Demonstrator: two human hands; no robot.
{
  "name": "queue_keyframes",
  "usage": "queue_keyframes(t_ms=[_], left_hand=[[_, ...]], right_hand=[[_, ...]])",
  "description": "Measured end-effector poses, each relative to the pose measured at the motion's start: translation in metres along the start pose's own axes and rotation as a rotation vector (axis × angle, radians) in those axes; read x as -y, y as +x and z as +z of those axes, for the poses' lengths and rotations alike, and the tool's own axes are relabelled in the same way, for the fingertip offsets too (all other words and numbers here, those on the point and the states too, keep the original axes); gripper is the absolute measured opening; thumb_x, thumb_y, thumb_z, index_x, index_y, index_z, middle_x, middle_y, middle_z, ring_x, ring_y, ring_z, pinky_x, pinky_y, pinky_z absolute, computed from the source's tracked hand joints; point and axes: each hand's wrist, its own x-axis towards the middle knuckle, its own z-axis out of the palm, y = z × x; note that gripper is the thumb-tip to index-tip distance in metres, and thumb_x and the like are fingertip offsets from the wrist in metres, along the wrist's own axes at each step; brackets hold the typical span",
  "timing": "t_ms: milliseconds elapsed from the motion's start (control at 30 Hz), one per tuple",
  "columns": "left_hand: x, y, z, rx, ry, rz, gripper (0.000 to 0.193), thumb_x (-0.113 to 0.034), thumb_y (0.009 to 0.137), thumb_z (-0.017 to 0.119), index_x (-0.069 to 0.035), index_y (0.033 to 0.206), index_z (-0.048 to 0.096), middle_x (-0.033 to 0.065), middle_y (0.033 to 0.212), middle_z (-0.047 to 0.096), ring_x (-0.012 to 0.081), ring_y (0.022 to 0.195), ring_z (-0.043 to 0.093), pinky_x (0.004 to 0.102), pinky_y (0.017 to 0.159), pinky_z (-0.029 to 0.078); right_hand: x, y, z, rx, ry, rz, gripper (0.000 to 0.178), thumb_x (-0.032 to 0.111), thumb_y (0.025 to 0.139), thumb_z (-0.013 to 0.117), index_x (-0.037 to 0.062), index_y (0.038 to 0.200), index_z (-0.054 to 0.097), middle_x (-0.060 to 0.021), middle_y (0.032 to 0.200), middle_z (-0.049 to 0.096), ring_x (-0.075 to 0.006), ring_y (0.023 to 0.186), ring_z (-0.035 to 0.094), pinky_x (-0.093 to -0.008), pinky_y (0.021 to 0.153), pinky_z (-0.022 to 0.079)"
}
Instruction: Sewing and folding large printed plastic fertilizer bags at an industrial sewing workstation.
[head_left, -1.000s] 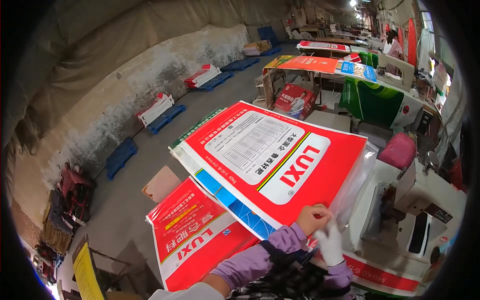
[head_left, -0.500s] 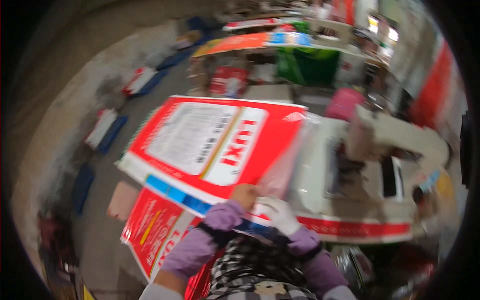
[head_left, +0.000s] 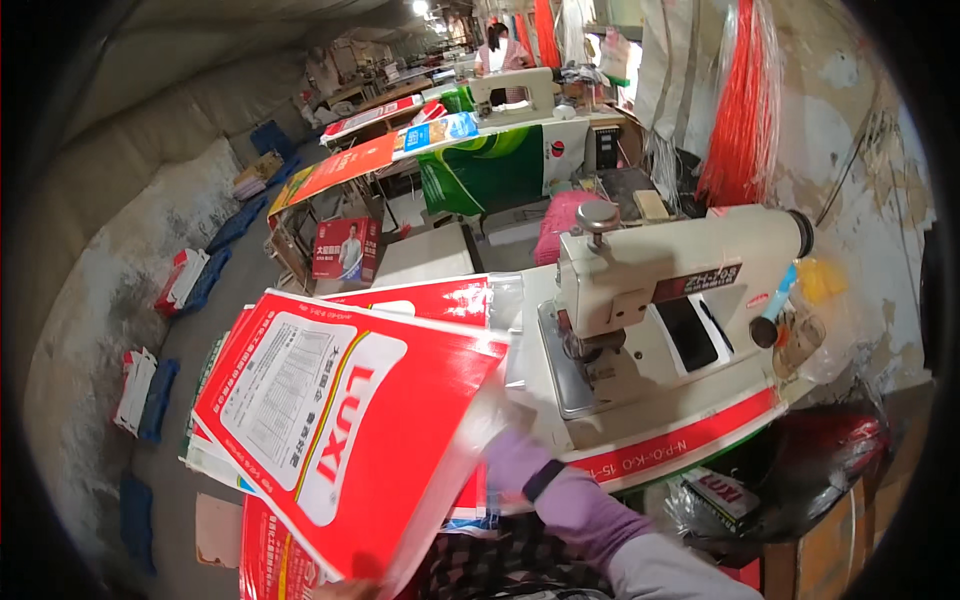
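A red and white printed sack (head_left: 430,400) lies slanted over a stack of similar sacks (head_left: 420,295), its lower end toward my body. My left hand (head_left: 348,589) shows only in part at the bottom edge, closed on the sack's near corner. My right hand (head_left: 484,418), in a white glove, is at the sack's right edge beside a strip of clear plastic; motion blurs its fingers. To the right of the sacks stands a cream sewing machine (head_left: 640,270), with nothing under its needle that I can make out.
More red sacks (head_left: 265,550) hang low at the left. Beyond is a second table with a green sheet (head_left: 480,170) and another sewing machine (head_left: 515,92). A person (head_left: 500,50) is far back. Red strands (head_left: 740,120) hang by the right wall. Folded bundles (head_left: 145,400) line the left wall.
The top sack has turned and come nearer to me, off the stack below. My hands, together before, are now apart: the left went down and left, the right up and left. The view has shifted.
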Motion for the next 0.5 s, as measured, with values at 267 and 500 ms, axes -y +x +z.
queue_keyframes(t_ms=[267,500], left_hand=[[0.006,-0.030,-0.034,-0.193,-0.020,-0.331,0.019,-0.001,0.077,0.062,-0.009,0.091,0.071,0.0101,0.063,0.058,0.0237,0.051,0.054,0.0335,0.048,0.043],[0.026,-0.019,-0.032,-0.410,-0.164,-0.519,0.009,0.003,0.078,0.059,-0.002,0.084,0.063,0.0117,0.070,0.060,0.0231,0.063,0.060,0.0305,0.059,0.048]], right_hand=[[0.004,-0.030,-0.106,-0.730,0.604,0.185,0.045,0.020,0.066,0.077,0.0042,0.106,0.061,-0.0115,0.096,0.063,-0.0306,0.103,0.055,-0.0405,0.092,0.043],[-0.021,-0.021,-0.113,-0.306,-0.121,-0.457,0.019,0.018,0.069,0.070,0.0109,0.086,0.066,-0.0068,0.080,0.065,-0.0316,0.090,0.059,-0.0407,0.080,0.047]])
